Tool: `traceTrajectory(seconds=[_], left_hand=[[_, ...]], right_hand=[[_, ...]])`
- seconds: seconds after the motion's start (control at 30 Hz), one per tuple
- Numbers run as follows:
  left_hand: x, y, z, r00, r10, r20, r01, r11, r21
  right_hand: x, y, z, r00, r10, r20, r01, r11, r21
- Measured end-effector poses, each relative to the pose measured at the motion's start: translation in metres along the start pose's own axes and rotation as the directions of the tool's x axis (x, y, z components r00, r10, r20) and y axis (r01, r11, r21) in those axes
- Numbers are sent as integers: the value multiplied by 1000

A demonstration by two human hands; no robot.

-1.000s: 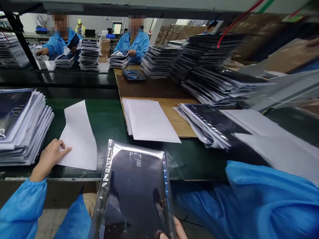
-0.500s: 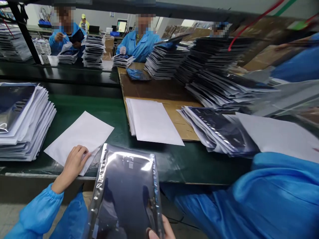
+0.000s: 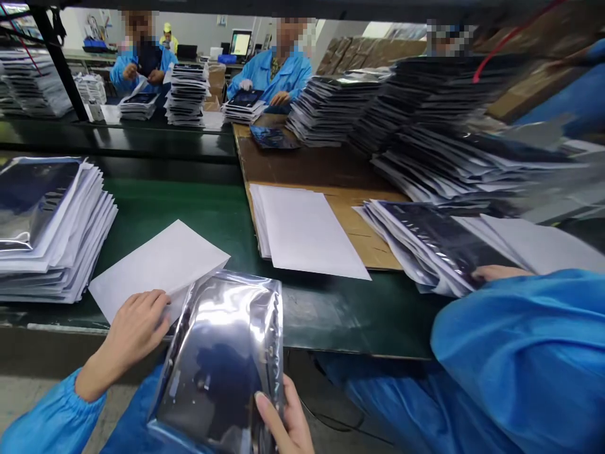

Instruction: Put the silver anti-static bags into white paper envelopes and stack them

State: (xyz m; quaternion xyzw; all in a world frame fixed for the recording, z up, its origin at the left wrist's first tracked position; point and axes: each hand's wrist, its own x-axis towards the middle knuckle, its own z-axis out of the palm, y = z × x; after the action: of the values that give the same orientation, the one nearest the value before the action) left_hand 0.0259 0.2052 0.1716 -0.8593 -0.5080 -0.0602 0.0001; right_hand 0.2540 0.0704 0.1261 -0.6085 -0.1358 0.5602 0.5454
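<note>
My right hand (image 3: 286, 413) grips the right edge of a dark flat panel in a shiny clear plastic sleeve (image 3: 222, 366), thumb on top. The sleeve is tilted in front of me, its far end by the bench edge. My left hand (image 3: 137, 325) is closed on the near edge of a white envelope (image 3: 163, 268), which lies slanted on the green bench top (image 3: 189, 195). The sleeve's upper left corner overlaps or touches the envelope's right side; which of the two, I cannot tell. The left fingertips are partly hidden at the envelope's edge.
A tall stack of envelopes (image 3: 51, 239) topped by a dark sleeved panel stands left. Several white envelopes (image 3: 316, 233) lie on cardboard (image 3: 368, 243). A co-worker's blue sleeve (image 3: 520, 340) is close on the right, that person's hand at another pile (image 3: 425, 236). More stacks and co-workers are behind.
The sleeved panel has come up and tilted, its far end nearing the envelope. More of my right hand shows. The co-worker's hand on the right has appeared on the pile. The view has shifted slightly.
</note>
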Motion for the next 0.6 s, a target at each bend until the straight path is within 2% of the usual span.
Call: traceTrajectory(seconds=[0.17, 0.27, 0.33, 0.43, 0.5, 0.6], left_hand=[[-27, 1, 6, 1000, -4, 16, 6, 997, -75], [-48, 0, 10, 991, -115, -66, 111, 992, -58], [-62, 0, 13, 959, -246, -142, 241, 969, -54], [-77, 4, 16, 888, -412, -204, 406, 911, -73], [-84, 9, 19, 857, -473, -205, 460, 881, -111], [-92, 15, 23, 832, -522, -186, 489, 850, -194]], right_hand=[[20, -5, 12, 999, -41, 24, 40, 999, 14], [30, -3, 13, 997, -53, 56, 53, 999, -2], [34, 0, 16, 996, -52, 76, 50, 999, 21], [34, 4, 21, 996, -46, 80, 41, 997, 58], [32, 8, 24, 996, -49, 79, 45, 997, 59], [29, 11, 27, 995, -50, 81, 46, 997, 57]])
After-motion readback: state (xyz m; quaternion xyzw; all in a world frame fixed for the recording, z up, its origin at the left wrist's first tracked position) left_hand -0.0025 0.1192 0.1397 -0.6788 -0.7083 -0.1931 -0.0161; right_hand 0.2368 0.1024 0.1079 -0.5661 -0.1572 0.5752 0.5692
